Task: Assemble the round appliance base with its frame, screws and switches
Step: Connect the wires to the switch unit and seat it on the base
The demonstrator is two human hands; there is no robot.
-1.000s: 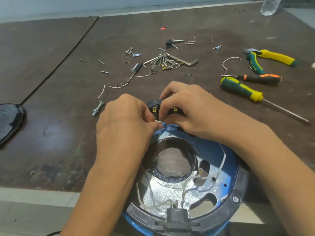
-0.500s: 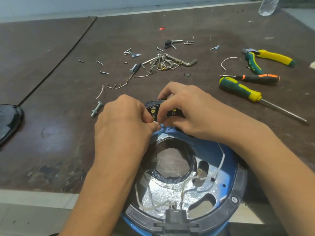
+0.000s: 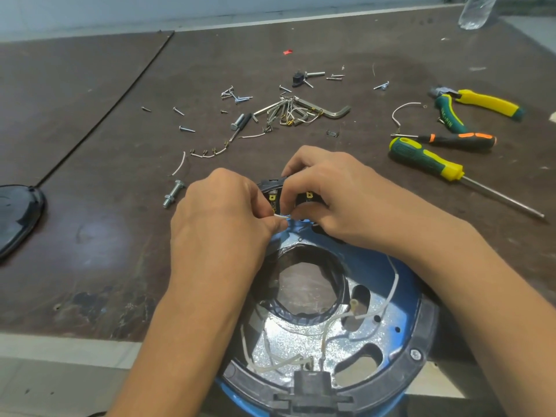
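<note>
Switch block (image 3: 272, 188) sits at the far rim of the round base (image 3: 373, 266), which overhangs the table's (image 3: 90, 236) near edge. My right hand (image 3: 337, 197) curls round the block; my left hand (image 3: 222, 218) pinches a white wire (image 3: 281, 216) just beside its brass terminals (image 3: 309, 194). I'd steady the block, square the wire end to a tab and push straight. Inside the base lie loose white leads (image 3: 276, 367) and, at its near rim, a black connector (image 3: 311, 383). Screws (image 3: 237, 96) lie beyond the base. I can't tell what is in the bottle (image 3: 477, 10), far beyond to its right.
</note>
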